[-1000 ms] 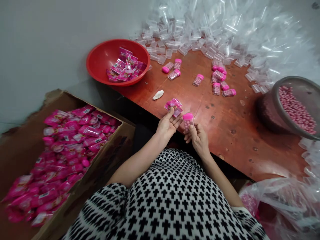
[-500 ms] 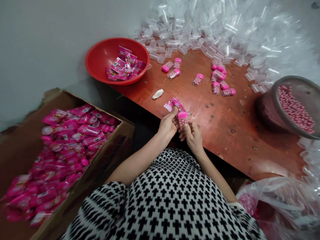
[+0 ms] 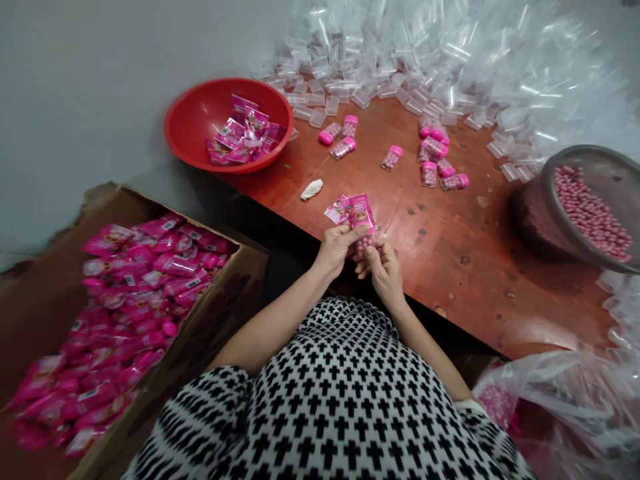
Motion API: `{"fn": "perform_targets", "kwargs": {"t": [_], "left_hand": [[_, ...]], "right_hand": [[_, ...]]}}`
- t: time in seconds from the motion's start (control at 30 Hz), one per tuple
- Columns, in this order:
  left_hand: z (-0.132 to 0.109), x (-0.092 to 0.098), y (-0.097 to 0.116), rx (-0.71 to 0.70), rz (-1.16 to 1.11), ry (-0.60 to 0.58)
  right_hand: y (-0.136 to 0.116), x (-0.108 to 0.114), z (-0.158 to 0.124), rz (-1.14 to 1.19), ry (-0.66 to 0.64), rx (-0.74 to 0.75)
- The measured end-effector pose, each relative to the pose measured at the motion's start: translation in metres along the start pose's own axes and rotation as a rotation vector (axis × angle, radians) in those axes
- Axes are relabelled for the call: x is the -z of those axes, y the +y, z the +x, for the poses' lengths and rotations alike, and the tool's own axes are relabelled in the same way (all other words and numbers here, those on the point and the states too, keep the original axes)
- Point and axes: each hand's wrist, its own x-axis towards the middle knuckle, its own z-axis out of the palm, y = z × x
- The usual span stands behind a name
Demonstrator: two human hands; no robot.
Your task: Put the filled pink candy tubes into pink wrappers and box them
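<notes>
Above the table's front edge, my right hand [image 3: 386,270] grips a small clear bottle [image 3: 365,245] of pink beads by its lower part. A pink printed plastic sleeve [image 3: 361,211] sits at the bottle's capped end, pinched by the thumb and fingers of my left hand [image 3: 334,252]. How far it covers the cap I cannot tell. Another pink printed wrapper [image 3: 337,211] sticks out on the left, seemingly tucked in the left fingers. Further back on the table lie several filled bottles with pink caps [image 3: 392,158].
A red bowl [image 3: 187,127] with printed wrappers stands at the table's left corner. Below it, a cardboard box [image 3: 240,267] holds many pink-wrapped bottles. Empty clear bottles [image 3: 450,60] pile up behind. At right are a bucket of pink beads [image 3: 590,213] and a plastic bag [image 3: 560,380].
The pink sleeve now stands opened upright over the bottle's cap, which showed bare before. My left hand has shifted slightly lower with it, while my right hand keeps its grip on the bottle.
</notes>
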Motion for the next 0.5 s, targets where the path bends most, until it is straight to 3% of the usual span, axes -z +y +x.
{"fn": "perform_targets", "kwargs": {"t": [0.2, 0.43, 0.5], "left_hand": [[-0.0019, 0.0024, -0.0013, 0.021, 0.036, 0.001], [0.0018, 0.0018, -0.0027, 0.015, -0.059, 0.022], [0.0004, -0.0004, -0.0053, 0.007, -0.056, 0.009]], "right_hand": [[-0.0020, 0.0009, 0.0037, 0.140, 0.011, -0.067], [-0.0018, 0.0033, -0.0002, -0.065, 0.071, 0.032], [-0.0007, 0.0026, 0.0003, -0.016, 0.054, 0.021]]}}
